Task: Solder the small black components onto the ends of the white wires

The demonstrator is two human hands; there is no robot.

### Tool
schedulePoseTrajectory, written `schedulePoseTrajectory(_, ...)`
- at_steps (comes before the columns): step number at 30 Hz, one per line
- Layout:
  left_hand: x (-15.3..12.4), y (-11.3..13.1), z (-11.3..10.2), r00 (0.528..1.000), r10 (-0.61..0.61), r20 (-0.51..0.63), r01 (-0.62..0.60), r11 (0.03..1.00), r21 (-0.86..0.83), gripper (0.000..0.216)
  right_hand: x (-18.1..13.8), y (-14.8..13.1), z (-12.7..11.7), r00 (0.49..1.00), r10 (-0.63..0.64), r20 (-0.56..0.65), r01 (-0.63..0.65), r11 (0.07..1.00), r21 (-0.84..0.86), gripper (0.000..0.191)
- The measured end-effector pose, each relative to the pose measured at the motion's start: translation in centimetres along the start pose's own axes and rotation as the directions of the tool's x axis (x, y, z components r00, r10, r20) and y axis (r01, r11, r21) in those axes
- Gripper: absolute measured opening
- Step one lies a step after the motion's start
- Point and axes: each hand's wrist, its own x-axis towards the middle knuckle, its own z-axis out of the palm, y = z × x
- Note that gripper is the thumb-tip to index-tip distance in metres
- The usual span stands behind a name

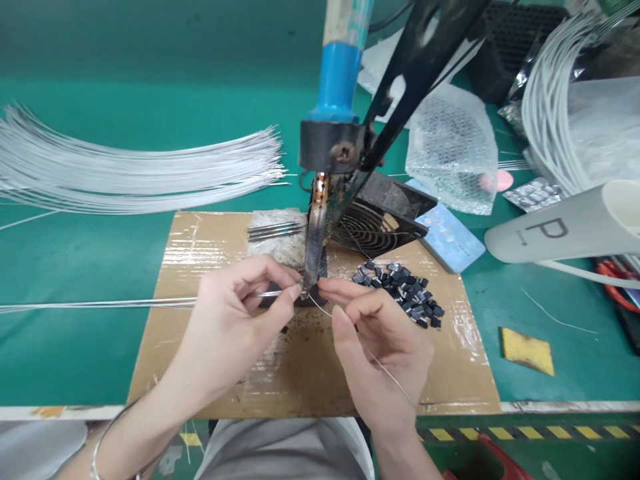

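Observation:
My left hand pinches the end of a few thin white wires that run off to the left across the bench. My right hand is closed in a pinch, holding a fine solder wire whose end reaches the wire tips. Both hands meet right under the tip of a fixed soldering iron with a blue handle, mounted on a black bracket. A pile of several small black components lies just right of my right hand on the taped cardboard sheet.
A large bundle of white wires fans across the green bench at left. A small black fan sits behind the iron, a bubble-wrap bag behind that. A white tube marked P, a yellow sponge and coiled white cable lie right.

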Motion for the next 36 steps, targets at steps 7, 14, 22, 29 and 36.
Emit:
schedulePoseTrajectory(7,-0.34,0.18,0.01,1.0,-0.019,-0.006,0.019,1.0,-0.009,0.007,-0.1,0.04,-0.06,1.0,0.006,0.003,-0.006,1.0,0.018,0.023)
schedulePoseTrajectory(14,-0.14,0.17,0.1,1.0,-0.011,-0.025,0.01,1.0,-0.009,0.012,0.15,0.12,0.04,1.0,-0.023,0.007,0.023,1.0,0.0,0.022)
schedulePoseTrajectory(22,-0.22,0.22,0.11,1.0,0.0,-0.023,0.0,1.0,0.013,0.013,0.07,0.22,0.09,1.0,-0.029,0.003,0.029,1.0,0.007,0.022)
schedulePoseTrajectory(29,-0.34,-0.04,0.0,1.0,0.014,-0.026,-0.014,1.0,0.0,0.012,-0.03,0.27,0.3,0.999,-0.037,-0.008,0.038,0.999,0.007,0.022)
schedulePoseTrajectory(36,-0.49,0.07,0.0,0.999,0.039,-0.024,-0.039,0.999,0.01,0.012,-0.03,0.35,0.29,0.999,-0.042,-0.001,0.042,0.999,0.009,0.023)
